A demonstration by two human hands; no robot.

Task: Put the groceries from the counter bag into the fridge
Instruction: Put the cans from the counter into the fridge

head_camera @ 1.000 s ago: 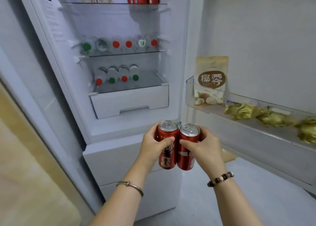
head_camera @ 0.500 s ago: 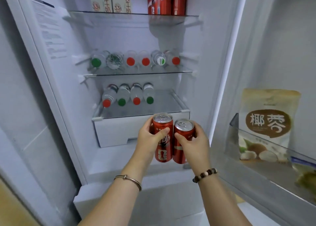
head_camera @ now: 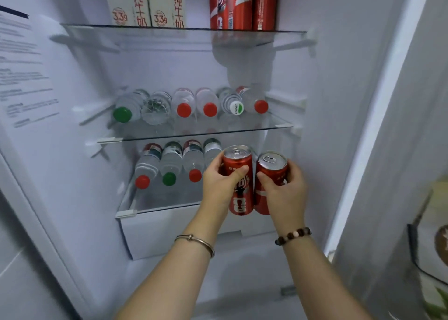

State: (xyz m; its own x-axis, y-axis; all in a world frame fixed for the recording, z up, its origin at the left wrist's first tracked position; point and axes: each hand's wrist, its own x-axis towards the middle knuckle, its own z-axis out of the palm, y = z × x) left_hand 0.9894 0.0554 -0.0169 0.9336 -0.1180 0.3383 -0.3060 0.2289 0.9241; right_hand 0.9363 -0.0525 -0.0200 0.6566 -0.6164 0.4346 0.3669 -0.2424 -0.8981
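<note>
Cans: 2 red ones stand upright and side by side in the open fridge (head_camera: pixel 339 101) doorway, long axes vertical. Left hand (head_camera: pixel 221 186) wraps the left can (head_camera: pixel 238 174), right hand (head_camera: pixel 283 193) wraps the right can (head_camera: pixel 271 171), fingers closed round each. Both hang level with the lowest glass shelf (head_camera: pixel 157 205), right of 4 lying water bottles (head_camera: pixel 169 164). Likely spots: that shelf's bare right end, or the top shelf (head_camera: pixel 169 32) beside more red cans (head_camera: pixel 242 4).

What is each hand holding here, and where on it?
Left hand grips one upright red soda can around its middle; right hand grips a second red can likewise.
</note>
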